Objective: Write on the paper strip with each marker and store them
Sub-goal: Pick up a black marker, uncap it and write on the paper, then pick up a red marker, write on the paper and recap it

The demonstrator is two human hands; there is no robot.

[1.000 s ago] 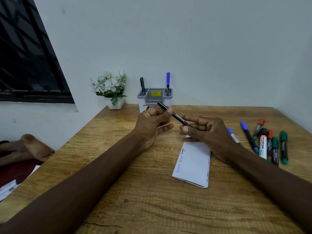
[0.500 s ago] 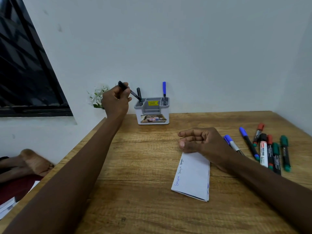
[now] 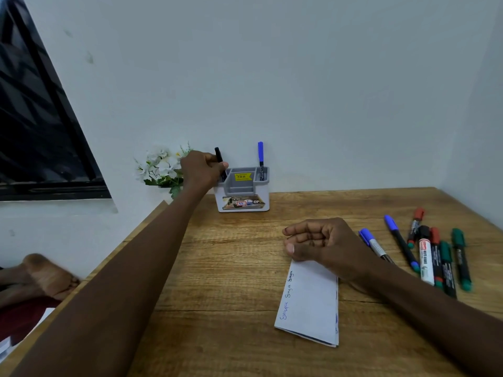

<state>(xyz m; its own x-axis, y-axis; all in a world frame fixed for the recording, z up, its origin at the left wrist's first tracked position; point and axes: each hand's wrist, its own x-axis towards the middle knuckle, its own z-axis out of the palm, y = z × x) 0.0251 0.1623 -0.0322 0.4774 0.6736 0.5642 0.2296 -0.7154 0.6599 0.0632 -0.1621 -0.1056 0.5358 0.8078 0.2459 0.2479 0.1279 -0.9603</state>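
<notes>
My left hand (image 3: 201, 170) reaches to the grey and white pen holder (image 3: 245, 205) at the back of the table. It grips a black marker (image 3: 217, 155) upright, with the marker's lower end inside the holder's left compartment. A blue marker (image 3: 260, 159) stands in the right compartment. The folded white paper strip (image 3: 310, 303) lies mid-table with blue and black writing along its left edge. My right hand (image 3: 321, 243) rests on the strip's far end with its fingers loosely curled and holds nothing. Several loose markers (image 3: 435, 257) in blue, red, green and white lie to its right.
A small pot of white flowers (image 3: 160, 167) stands just left of the holder, behind my left hand. The wooden table (image 3: 217, 268) ends along a diagonal left edge. A person's bare foot (image 3: 46, 276) lies beyond that edge. A dark window (image 3: 40, 131) fills the left wall.
My left hand carried the black marker from above the paper to the holder and stood it upright in the left compartment. My right hand let go of it and settled on the strip's end.
</notes>
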